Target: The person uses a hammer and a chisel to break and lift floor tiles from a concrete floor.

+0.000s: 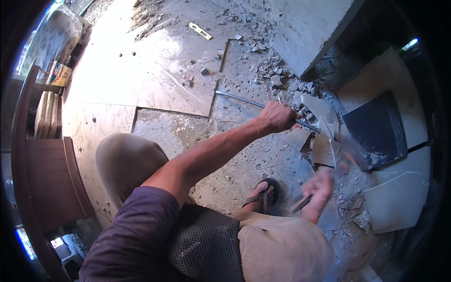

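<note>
My left hand (pixel 277 116) is closed around a long steel chisel (pixel 242 98). The chisel slants low over the floor, its far tip at the edge of a laid floor tile (pixel 181 96). Its other end reaches right, over broken tile pieces (pixel 324 148). Nearer to me on the right, my right hand (pixel 320 188) is blurred by motion but wrapped round a hammer-like tool with a dark handle (pixel 301 203). The handle's lower end sticks out below the fist; the tool's head is too smeared to make out.
A small yellow level (pixel 200 31) lies on the far floor. Rubble (pixel 277 77) gathers beside a concrete pillar (pixel 314 33). On the right lie a dark slab (pixel 378 127) and a broken pale tile (pixel 397 199). Brown wooden furniture (pixel 54 178) and a tin (pixel 59 74) stand left.
</note>
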{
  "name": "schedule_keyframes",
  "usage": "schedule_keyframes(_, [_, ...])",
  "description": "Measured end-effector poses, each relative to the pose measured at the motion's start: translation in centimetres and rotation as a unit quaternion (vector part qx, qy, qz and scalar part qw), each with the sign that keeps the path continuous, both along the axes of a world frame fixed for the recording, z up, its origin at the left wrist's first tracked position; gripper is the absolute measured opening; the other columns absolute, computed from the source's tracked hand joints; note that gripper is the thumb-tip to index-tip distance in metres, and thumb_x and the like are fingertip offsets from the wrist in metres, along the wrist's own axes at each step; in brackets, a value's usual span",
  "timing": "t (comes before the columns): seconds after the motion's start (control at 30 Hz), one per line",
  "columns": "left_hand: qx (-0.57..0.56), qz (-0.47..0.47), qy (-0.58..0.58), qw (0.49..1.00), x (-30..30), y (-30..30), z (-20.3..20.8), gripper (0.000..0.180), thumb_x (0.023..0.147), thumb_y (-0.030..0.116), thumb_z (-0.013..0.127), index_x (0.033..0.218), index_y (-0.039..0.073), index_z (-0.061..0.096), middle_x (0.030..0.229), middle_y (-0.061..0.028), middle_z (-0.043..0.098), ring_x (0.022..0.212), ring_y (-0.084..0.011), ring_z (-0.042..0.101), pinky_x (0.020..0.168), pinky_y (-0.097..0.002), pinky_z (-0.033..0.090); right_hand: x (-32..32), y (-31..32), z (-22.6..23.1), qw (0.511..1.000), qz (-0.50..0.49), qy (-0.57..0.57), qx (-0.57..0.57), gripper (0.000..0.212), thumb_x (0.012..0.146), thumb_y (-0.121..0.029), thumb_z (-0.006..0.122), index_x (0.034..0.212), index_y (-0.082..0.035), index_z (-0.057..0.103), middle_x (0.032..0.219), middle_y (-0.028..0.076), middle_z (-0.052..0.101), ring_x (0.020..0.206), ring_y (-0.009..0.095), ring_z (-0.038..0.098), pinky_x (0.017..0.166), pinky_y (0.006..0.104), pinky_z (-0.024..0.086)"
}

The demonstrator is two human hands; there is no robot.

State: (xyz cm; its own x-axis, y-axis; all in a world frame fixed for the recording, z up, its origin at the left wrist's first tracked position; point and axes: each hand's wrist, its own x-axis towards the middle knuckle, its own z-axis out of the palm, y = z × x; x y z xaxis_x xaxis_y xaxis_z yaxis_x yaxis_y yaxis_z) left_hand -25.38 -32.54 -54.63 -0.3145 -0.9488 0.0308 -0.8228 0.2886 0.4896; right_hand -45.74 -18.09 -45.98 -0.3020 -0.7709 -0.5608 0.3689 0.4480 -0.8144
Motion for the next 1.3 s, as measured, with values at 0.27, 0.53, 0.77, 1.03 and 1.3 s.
schedule_keyframes(0.27, [0.002, 0.019, -0.018, 1.000, 1.9, 0.5, -0.2, 0.044, 0.094, 0.041, 0.052, 0.069, 0.008, 0.067, 0.058, -0.0178, 0.060, 0.055, -0.0377, 0.061, 0.050, -0.0470, 0.043, -7.2, 2.2, 2.3, 0.995, 0.064, -0.061, -0.044, 0.021, 0.092, -0.031, 0.060, 0.097, -0.012, 0.052, 0.062, -0.006, 0.035, 0.041, 0.004, 0.027, 0.035, 0.0224, 0.027])
schedule_keyframes(0.53, [-0.037, -0.010, 0.017, 0.999, 0.2, 0.1, -0.7, 0.042, 0.093, 0.040, 0.054, 0.068, 0.008, 0.067, 0.056, -0.0175, 0.058, 0.052, -0.0361, 0.060, 0.048, -0.0461, 0.041, 1.0, 0.3, 1.5, 0.994, -0.101, 0.004, -0.036, 0.023, 0.091, -0.027, 0.059, 0.081, -0.015, 0.043, 0.060, -0.006, 0.030, 0.045, 0.004, 0.027, 0.038, 0.0220, 0.024])
schedule_keyframes(0.77, [0.016, 0.006, -0.006, 1.000, 0.6, 0.2, -0.6, 0.038, 0.091, 0.037, 0.057, 0.068, 0.009, 0.067, 0.056, -0.0173, 0.058, 0.053, -0.0364, 0.061, 0.049, -0.0471, 0.041, -0.4, 2.7, 2.0, 0.997, 0.014, -0.063, 0.033, 0.023, 0.090, -0.025, 0.060, 0.079, -0.015, 0.043, 0.060, -0.008, 0.029, 0.042, 0.003, 0.028, 0.034, 0.0214, 0.026])
schedule_keyframes(1.03, [0.007, 0.006, -0.002, 1.000, -0.1, 0.3, -0.4, 0.037, 0.090, 0.037, 0.058, 0.069, 0.008, 0.068, 0.057, -0.0173, 0.059, 0.055, -0.0375, 0.061, 0.050, -0.0470, 0.043, -0.5, -0.2, 1.4, 0.977, -0.178, -0.024, -0.119, 0.026, 0.092, -0.025, 0.058, 0.074, -0.017, 0.041, 0.058, -0.008, 0.026, 0.044, 0.003, 0.025, 0.037, 0.0204, 0.023])
schedule_keyframes(1.3, [0.016, 0.008, -0.015, 1.000, 0.1, -0.1, -1.0, 0.033, 0.088, 0.035, 0.059, 0.071, 0.009, 0.070, 0.059, -0.0157, 0.062, 0.055, -0.0357, 0.063, 0.051, -0.0456, 0.045, -3.0, 1.7, -0.1, 0.988, 0.063, -0.131, 0.052, 0.016, 0.089, -0.021, 0.062, 0.097, -0.013, 0.050, 0.060, -0.007, 0.028, 0.042, 0.004, 0.026, 0.035, 0.0217, 0.027])
